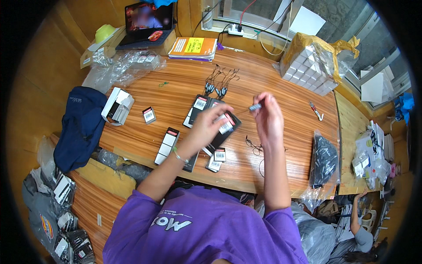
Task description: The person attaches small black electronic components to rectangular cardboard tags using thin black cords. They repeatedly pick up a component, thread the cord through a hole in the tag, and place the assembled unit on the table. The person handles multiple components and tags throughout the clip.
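My left hand (204,130) is closed on a black hang tag (231,127) with a white label, tilted above the table. To its right, my right hand (269,119) is raised, with a small grey plastic string seal (254,107) pinched at its fingertips. The seal's cord is too fine to follow. Beneath and beyond my left hand lie black folded tags (200,104) with white labels. Smaller labelled cards (214,165) rest below it, near the table's front edge. A strip of white labels on a black tag (168,146) lies beside my left forearm.
Several corded seals (216,90) lie beyond my hands. An open white box (118,108), a single tag (149,115) and a navy cloth (81,127) are leftward. Snips (315,111) and a plastic bag of black items (324,160) lie right. A stack of white boxes (307,68) stands behind.
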